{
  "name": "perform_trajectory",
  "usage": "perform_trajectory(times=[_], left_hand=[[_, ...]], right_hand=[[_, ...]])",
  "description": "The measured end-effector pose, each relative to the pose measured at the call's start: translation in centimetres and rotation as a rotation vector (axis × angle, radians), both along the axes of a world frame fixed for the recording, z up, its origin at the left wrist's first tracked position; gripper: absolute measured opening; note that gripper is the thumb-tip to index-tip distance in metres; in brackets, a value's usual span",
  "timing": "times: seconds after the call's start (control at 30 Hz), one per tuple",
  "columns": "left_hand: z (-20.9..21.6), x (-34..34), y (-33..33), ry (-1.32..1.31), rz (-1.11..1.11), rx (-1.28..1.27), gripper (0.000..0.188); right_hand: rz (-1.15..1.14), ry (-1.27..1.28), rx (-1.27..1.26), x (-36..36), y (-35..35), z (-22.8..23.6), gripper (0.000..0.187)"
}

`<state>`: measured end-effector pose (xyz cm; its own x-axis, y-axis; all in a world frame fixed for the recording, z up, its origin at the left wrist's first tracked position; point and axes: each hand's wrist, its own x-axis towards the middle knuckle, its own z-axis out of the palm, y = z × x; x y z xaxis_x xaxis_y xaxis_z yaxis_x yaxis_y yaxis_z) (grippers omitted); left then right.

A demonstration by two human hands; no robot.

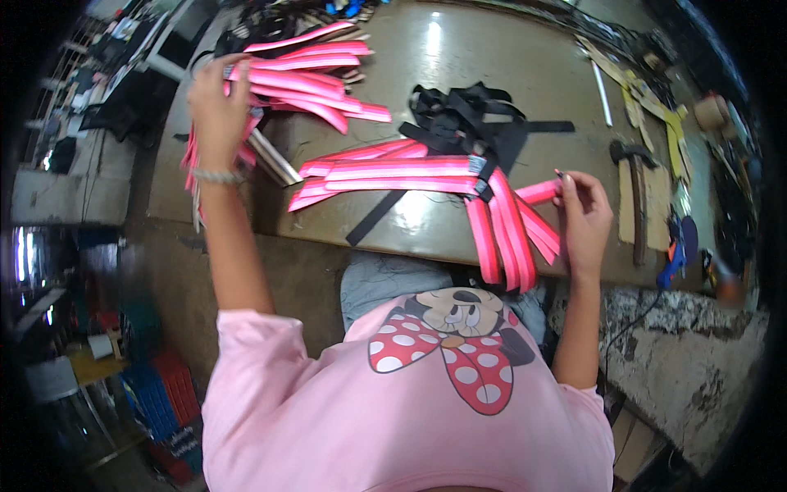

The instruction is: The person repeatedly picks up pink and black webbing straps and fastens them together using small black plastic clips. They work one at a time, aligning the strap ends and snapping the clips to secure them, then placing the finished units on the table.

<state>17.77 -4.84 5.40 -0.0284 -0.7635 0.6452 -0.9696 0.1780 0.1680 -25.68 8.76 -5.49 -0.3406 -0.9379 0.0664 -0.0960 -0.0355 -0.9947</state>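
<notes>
My left hand (220,107) reaches to the far left of the table, its fingers closed around the near ends of a bunch of pink striped straps (303,82). At the right, my right hand (585,215) pinches the end of a short pink strap (537,193); a small dark bit shows at its fingertips. Between the hands lies a second group of pink striped straps (402,174), some bent down over the table's front edge. Small labels mark their joint. Black webbing straps (467,115) are heaped behind them, and one black strap end pokes out toward the front.
A hammer (638,197) lies on a piece of cardboard (656,205) on the right of the table (328,225). Behind it are a white stick (602,94) and yellow strips (674,135). A metal bar (277,157) lies near the left straps. Crates (152,394) stand on the floor.
</notes>
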Motion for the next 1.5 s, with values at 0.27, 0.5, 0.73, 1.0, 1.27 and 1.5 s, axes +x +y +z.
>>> perform_trajectory(times=[0.27, 0.5, 0.73, 1.0, 1.27, 1.5], left_hand=[[-8.3, -19.2, 9.3, 0.171, -0.656, 0.34, 0.03], [-6.3, -17.9, 11.2, 0.25, -0.518, 0.477, 0.026], [-7.1, -17.8, 11.4, 0.221, -0.669, 0.332, 0.031], [-6.4, -17.7, 10.4, 0.178, -0.731, 0.479, 0.036], [-6.3, -16.3, 11.0, 1.163, -0.653, 0.803, 0.028], [-7.9, -15.9, 11.6, 1.07, -0.44, 0.954, 0.033]], right_hand=[[0.073, -0.206, -0.105, 3.4, 1.3, 2.9, 0.019], [0.095, -0.047, -0.031, 8.2, 0.7, 1.5, 0.018], [0.135, -0.003, -0.088, 8.0, 0.7, 0.9, 0.018], [0.177, -0.284, -0.109, 4.6, 0.6, 3.0, 0.018], [0.113, -0.406, -0.084, 0.9, 0.5, 6.0, 0.021], [0.273, -0.062, -0.087, 9.9, 0.1, 2.4, 0.016]])
